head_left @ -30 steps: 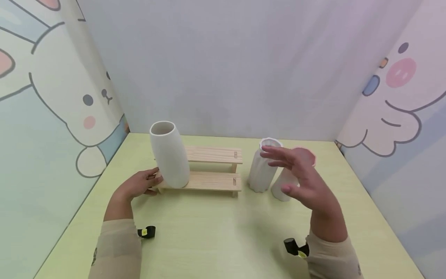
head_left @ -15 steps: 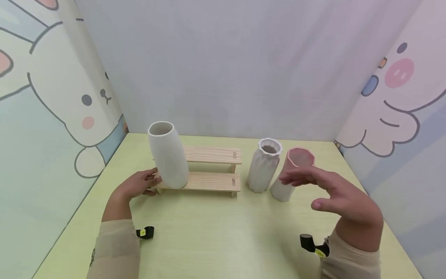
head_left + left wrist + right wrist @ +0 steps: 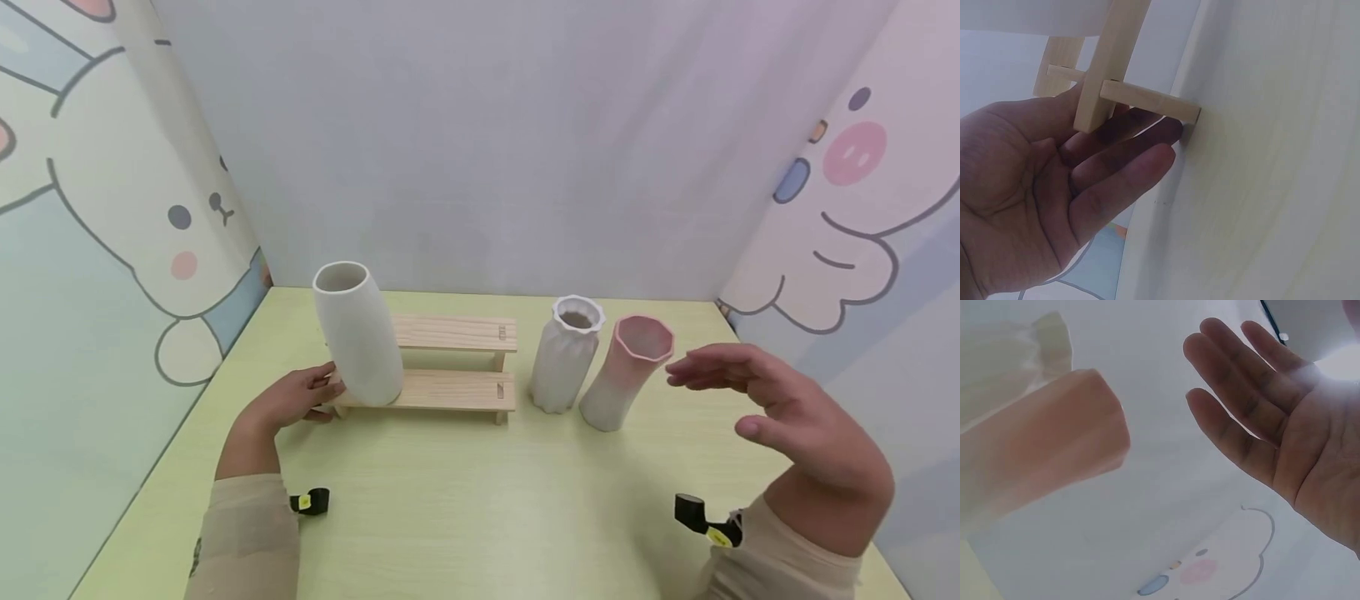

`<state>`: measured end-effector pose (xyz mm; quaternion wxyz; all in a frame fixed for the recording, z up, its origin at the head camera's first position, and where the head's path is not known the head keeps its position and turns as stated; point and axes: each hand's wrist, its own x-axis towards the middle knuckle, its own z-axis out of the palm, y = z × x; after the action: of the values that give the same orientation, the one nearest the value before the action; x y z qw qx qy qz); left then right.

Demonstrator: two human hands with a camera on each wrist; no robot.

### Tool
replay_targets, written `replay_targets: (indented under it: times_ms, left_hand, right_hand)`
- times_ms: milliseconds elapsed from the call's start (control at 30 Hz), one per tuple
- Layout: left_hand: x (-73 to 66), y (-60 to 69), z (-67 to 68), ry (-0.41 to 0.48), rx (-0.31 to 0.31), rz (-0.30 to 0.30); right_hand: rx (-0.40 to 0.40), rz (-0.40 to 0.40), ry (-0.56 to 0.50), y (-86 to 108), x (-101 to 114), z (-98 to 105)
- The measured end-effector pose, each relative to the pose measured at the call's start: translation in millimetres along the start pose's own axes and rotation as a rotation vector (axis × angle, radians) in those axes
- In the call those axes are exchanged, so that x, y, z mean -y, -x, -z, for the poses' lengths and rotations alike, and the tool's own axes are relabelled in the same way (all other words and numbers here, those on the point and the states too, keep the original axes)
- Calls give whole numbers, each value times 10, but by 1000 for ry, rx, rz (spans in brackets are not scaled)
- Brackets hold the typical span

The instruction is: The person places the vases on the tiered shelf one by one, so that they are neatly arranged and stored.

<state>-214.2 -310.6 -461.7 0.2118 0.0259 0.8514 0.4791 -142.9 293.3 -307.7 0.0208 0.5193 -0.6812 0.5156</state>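
My left hand (image 3: 296,393) is at the left end of a two-tier wooden shelf (image 3: 457,390) and grips the end of its lower board. In the left wrist view my fingers (image 3: 1125,181) reach past the board (image 3: 1107,69) beside its leg. A tall white vase (image 3: 360,337) stands on the lower tier, close to that hand. My right hand (image 3: 787,417) hovers with fingers loosely extended and holds nothing. It is to the right of a pink-and-white vase (image 3: 618,379), apart from it; the right wrist view also shows a gap to the pink vase (image 3: 1060,437).
A white fluted vase (image 3: 564,362) stands on the table between the shelf and the pink-and-white vase. The pale green tabletop (image 3: 465,500) meets a grey backdrop (image 3: 480,167) behind. Walls with cartoon animals stand at both sides.
My right hand has moved right, from in front of the white fluted and pink-and-white vases to beside them, uncovering both. My left hand keeps its place on the shelf.
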Motion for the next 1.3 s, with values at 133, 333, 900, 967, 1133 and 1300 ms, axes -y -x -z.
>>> replay_targets:
  times_ms: [133, 333, 900, 967, 1133, 1300]
  left_hand:
    - [-12, 15, -3, -7, 4, -3]
    - [-21, 17, -6, -7, 4, -8]
    - [-9, 13, -7, -11, -3, 10]
    - [-12, 17, -7, -7, -4, 12]
    - [-12, 19, -4, 0, -2, 4]
    - [9, 2, -1, 1, -3, 2]
  right_hand:
    - [-88, -17, -44, 84, -46, 79]
    - [-200, -82, -81, 195, -191, 207]
    - [-381, -204, -124, 230, -766, 322]
    - [-387, -259, -104, 211, -833, 302]
    - [-385, -351, -87, 176, -996, 252]
    - [-371, -347, -107, 135, -1115, 199]
